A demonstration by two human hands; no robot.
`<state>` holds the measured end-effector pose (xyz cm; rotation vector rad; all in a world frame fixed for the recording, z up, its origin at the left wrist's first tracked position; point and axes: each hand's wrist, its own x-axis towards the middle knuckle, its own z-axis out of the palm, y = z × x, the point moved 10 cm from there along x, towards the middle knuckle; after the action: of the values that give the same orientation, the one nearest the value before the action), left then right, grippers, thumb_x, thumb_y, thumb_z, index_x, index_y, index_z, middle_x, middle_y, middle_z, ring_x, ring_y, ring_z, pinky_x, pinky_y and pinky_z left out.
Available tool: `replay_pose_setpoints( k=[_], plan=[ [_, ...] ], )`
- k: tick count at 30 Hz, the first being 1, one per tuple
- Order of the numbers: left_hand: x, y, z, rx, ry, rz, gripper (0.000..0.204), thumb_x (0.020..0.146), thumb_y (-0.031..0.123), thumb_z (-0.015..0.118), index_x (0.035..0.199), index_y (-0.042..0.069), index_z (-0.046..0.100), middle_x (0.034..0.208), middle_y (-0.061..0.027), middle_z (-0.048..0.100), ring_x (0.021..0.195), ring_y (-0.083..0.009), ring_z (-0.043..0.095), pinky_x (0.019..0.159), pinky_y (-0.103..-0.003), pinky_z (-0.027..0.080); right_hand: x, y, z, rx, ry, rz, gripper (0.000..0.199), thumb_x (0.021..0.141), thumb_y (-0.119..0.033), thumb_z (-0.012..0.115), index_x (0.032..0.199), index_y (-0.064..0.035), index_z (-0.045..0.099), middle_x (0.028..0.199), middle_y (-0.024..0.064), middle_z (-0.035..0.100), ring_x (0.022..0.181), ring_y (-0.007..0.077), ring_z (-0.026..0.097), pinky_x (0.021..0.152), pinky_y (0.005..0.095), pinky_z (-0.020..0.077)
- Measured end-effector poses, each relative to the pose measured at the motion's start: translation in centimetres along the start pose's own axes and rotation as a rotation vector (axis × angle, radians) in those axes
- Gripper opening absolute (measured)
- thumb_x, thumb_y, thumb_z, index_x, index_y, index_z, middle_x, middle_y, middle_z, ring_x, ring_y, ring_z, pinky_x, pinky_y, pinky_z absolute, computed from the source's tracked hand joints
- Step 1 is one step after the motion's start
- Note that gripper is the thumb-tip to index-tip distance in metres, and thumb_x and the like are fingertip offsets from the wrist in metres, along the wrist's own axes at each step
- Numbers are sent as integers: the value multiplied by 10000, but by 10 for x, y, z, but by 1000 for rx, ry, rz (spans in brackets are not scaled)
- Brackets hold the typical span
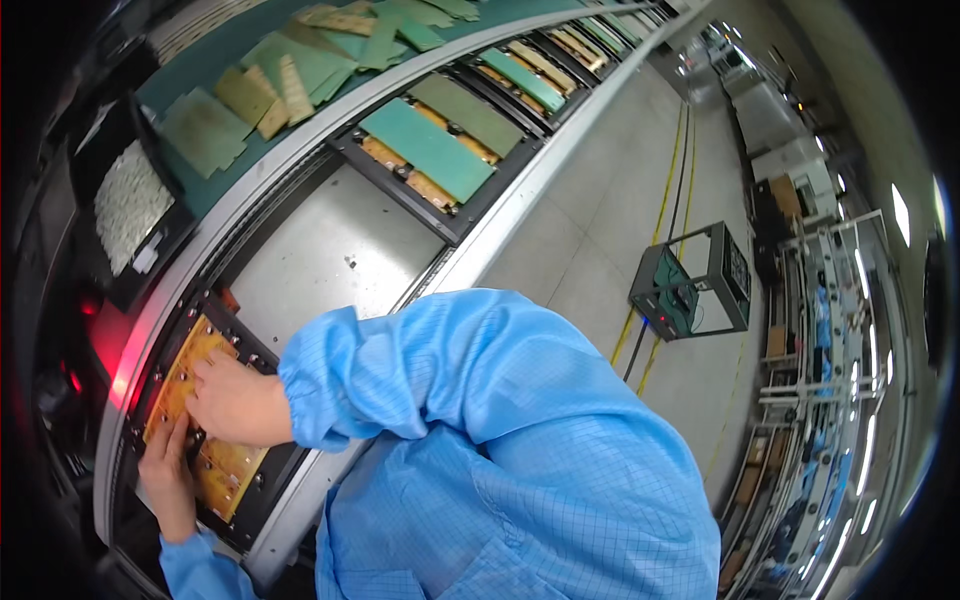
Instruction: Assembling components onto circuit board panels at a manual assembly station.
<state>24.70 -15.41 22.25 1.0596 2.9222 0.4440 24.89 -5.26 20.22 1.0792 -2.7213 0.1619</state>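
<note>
right hand (235,400): flat on the yellow-orange circuit board (215,465), fingers spread and pressing down; not clenched, not wrapped around anything
left hand (168,478): just below-left of the right hand, fingers extended onto the same board's near-left edge; touching, no closed grasp visible
circuit board: lies directly under both hands, seated in a black carrier frame (262,478) on the conveyor line (330,250); partly hidden by hands
handling: looks thin, stiff, light; likely fragile on the populated face; judged best taken by bare edges or corners, kept level, no flexing
sleeves: blue cleanroom sleeve (440,370) crosses from the right, covers the frame's right side
just past the hands: bare grey metal stretch of the conveyor line, nothing on it
red light (112,350): glowing just left of the grip, on the line's rail
further out: next carrier with green boards (430,150) over orange ones, more carriers beyond
far left of the grip: tray of small white parts (130,205); loose green and tan boards (290,70) on a teal shelf
far right: grey floor (600,230) with yellow lines, small wire cart (690,285)
</note>
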Motion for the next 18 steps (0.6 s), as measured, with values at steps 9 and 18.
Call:
replay_pose_setpoints(
  k=[9,18],
  plan=[
    [-75,69,15,-110,135,-228,337,811,-58,711,1143,-26,664,1304,-207,607,1313,-417,525,1079,-465,443,-45,61,-24,559,189,-480,209,759,-187,741,915,-54,703,949,101,651,1022,330,550,919,430,475],
    [-87,73,28,-197,320,-309,330,810,108,784,1124,38,708,1309,-121,657,1315,-344,550,1146,-495,406,-52,75,-31,675,0,-325,152,779,-15,744,913,-33,673,919,102,627,976,317,566,847,407,488]
  ],
)
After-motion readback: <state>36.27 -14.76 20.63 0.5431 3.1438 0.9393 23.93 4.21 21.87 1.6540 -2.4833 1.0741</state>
